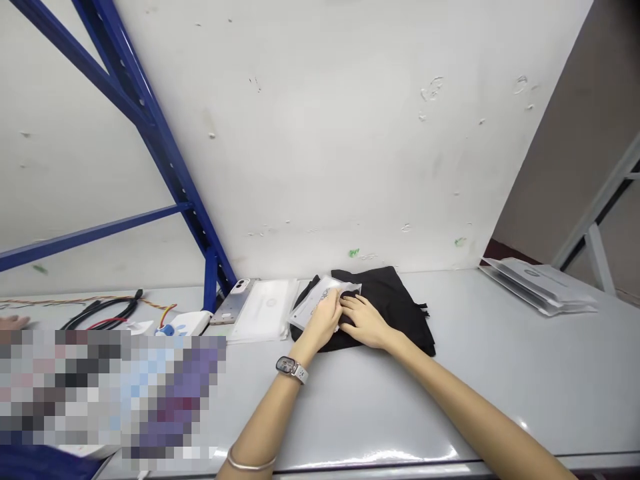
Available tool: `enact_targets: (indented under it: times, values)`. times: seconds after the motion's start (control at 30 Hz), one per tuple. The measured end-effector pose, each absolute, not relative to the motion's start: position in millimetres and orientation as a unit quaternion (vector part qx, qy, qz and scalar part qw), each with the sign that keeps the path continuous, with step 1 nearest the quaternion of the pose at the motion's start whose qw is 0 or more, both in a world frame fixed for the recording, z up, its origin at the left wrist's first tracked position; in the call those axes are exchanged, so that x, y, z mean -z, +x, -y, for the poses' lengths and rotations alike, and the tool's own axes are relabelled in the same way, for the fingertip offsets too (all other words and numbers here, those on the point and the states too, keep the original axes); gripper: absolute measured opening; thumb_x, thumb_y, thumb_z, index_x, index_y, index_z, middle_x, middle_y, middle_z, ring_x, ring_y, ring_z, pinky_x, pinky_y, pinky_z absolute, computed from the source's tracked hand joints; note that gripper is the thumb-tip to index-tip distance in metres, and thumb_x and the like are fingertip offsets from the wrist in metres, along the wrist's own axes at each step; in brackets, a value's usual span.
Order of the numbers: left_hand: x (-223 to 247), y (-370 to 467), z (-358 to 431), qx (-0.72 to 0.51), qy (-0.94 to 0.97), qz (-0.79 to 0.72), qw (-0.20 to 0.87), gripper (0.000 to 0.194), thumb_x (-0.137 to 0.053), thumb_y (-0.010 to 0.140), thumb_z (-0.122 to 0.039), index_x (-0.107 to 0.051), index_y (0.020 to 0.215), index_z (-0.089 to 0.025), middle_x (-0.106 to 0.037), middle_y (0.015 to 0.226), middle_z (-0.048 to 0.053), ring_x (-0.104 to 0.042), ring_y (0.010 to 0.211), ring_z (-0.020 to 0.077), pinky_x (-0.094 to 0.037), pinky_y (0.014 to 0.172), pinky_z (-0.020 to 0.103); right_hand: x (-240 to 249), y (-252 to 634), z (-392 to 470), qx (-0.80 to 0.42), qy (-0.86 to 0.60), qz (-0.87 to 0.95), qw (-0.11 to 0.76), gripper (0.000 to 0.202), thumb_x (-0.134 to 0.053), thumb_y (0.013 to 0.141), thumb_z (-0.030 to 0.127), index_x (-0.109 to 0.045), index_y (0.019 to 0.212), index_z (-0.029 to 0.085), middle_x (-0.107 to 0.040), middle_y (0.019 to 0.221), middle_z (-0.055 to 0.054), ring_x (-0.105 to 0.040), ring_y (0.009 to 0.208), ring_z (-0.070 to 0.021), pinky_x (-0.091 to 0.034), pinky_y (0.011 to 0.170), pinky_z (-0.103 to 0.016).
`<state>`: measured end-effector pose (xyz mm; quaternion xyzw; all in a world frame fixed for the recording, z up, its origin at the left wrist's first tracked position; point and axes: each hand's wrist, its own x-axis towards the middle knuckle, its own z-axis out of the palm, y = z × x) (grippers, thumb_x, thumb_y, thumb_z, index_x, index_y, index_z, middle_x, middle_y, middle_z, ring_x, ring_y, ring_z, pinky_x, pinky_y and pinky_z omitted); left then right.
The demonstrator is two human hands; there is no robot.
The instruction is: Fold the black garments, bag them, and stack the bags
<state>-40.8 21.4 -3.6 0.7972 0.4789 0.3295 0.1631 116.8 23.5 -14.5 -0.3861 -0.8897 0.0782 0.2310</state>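
Note:
A see-through plastic bag (pixel 310 301) with dark print lies tilted on a pile of black cloth (pixel 395 293). My left hand (pixel 326 315) is closed on the bag's right part, its fingers bent over the edge. Close beside it, my right hand (pixel 364 321) has its fingers over a small folded piece of black cloth (pixel 350 295) at the bag's right end, with the thumb drawn in. How far this piece sits inside the bag is hidden by my fingers. A watch is on my left wrist.
Left of the cloth lie a stack of frosted plastic bags (pixel 265 310) and a phone (pixel 235 301). More bags (pixel 543 283) are stacked at the right. A blue metal frame (pixel 170 160) rises at the left, near black cables (pixel 107 313). Another person's hand (pixel 14 323) shows far left.

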Motion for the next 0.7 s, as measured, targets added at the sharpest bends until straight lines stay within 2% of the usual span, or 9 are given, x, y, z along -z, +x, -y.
enact_targets:
  times: [0.1,0.17,0.37,0.47,0.57,0.7]
  values:
    - [4,-42,-21,-0.334,0.810,-0.451,0.169,0.032,-0.030,0.092,-0.018,-0.045,0.120,-0.018,-0.059,0.123,0.009,-0.055,0.114,0.0182,-0.045,0.097,0.036,14,115,-27,-0.124,-0.346,0.900,0.234,0.038,-0.048,0.084,0.020,-0.060,0.120,0.021,-0.055,0.133,-0.006,-0.041,0.130,-0.0198,-0.018,0.115,-0.044]
    - [3,-41,-19,-0.327,0.816,-0.448,0.165,0.038,-0.030,0.091,-0.016,-0.043,0.126,-0.019,-0.056,0.129,0.009,-0.053,0.118,0.0181,-0.043,0.100,0.037,11,114,-30,-0.143,-0.332,0.903,0.234,0.035,-0.047,0.084,0.018,-0.062,0.115,0.022,-0.056,0.132,-0.006,-0.042,0.129,-0.0190,-0.016,0.115,-0.044]
    - [-7,-42,-16,-0.323,0.819,-0.440,0.176,0.036,-0.030,0.092,-0.015,-0.046,0.123,-0.018,-0.048,0.140,0.009,-0.050,0.123,0.0184,-0.041,0.103,0.036,1,111,-35,-0.170,-0.306,0.912,0.212,0.031,-0.046,0.086,0.018,-0.063,0.111,0.022,-0.061,0.124,-0.004,-0.047,0.124,-0.0194,-0.019,0.115,-0.043]
    - [-7,-41,-16,-0.313,0.827,-0.437,0.164,0.038,-0.030,0.092,-0.016,-0.045,0.126,-0.021,-0.050,0.138,0.007,-0.051,0.122,0.0177,-0.043,0.102,0.036,2,108,-39,-0.132,-0.328,0.912,0.210,0.028,-0.046,0.085,0.018,-0.065,0.105,0.020,-0.063,0.122,-0.006,-0.050,0.121,-0.0222,-0.029,0.111,-0.040]
    - [-4,-37,-17,-0.292,0.844,-0.434,0.121,0.043,-0.030,0.092,-0.017,-0.041,0.133,-0.019,-0.051,0.137,0.009,-0.046,0.128,0.0195,-0.036,0.107,0.040,8,97,-49,-0.089,-0.388,0.893,0.208,0.027,-0.047,0.086,0.019,-0.064,0.107,0.016,-0.065,0.118,-0.010,-0.055,0.113,-0.0246,-0.041,0.101,-0.036]
    - [-2,-35,-19,-0.258,0.858,-0.439,0.072,0.047,-0.030,0.092,-0.015,-0.037,0.138,-0.013,-0.045,0.141,0.015,-0.032,0.137,0.0234,-0.026,0.113,0.047,17,72,-65,-0.073,-0.426,0.871,0.234,0.031,-0.045,0.088,0.018,-0.061,0.115,0.014,-0.064,0.118,-0.015,-0.055,0.114,-0.0289,-0.041,0.100,-0.041]
